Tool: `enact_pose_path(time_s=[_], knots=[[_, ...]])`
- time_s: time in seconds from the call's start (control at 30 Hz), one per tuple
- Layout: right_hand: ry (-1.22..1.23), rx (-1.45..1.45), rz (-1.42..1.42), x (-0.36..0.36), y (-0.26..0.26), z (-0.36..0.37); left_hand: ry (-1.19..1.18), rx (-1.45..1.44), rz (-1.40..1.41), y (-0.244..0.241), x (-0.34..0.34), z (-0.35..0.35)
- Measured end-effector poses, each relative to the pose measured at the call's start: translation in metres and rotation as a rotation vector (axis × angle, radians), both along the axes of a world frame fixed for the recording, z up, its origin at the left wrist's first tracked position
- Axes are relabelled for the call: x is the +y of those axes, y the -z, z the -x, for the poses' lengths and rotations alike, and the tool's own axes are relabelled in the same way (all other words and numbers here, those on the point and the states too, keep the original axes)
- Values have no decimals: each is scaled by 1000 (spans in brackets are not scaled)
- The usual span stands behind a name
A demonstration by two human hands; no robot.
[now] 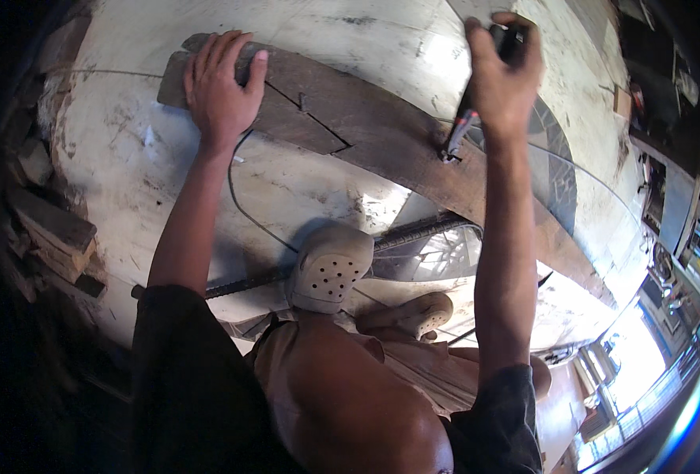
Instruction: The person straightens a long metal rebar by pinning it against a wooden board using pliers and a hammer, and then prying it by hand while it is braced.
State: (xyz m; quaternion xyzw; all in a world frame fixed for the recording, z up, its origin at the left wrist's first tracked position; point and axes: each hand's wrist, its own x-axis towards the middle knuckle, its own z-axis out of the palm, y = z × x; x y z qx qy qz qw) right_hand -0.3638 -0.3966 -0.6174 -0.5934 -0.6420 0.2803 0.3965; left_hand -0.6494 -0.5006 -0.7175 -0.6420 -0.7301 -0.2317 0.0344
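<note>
A long, dark wooden plank (385,130) lies diagonally across the pale, stained floor. My left hand (224,83) rests palm down on its left end, with nothing gripped. Angled seams (308,115) cross the wood beside that hand, and a short peg or nail (302,102) stands between them. My right hand (504,71), slightly blurred, is closed around the black handle of a hammer-like hand tool (459,127). Red shows on its handle, and its small metal head is at the plank's surface, right of the seams. Whether the head touches the wood, I cannot tell.
Wooden blocks (56,231) are stacked at the left. A thin cord (237,195) and a dark ribbed bar (424,230) lie near my clog-style shoe (332,269). Cluttered shelving (676,195) stands at the right, beyond patterned floor pieces (554,154).
</note>
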Motion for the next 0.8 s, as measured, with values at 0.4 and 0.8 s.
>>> enact_pose_path(time_s=[0.4, 0.8], knots=[[381, -405, 488, 65, 73, -35, -36, 8, 53, 1, -2, 1], [337, -556, 619, 55, 82, 15, -74, -3, 145, -1, 2, -4]])
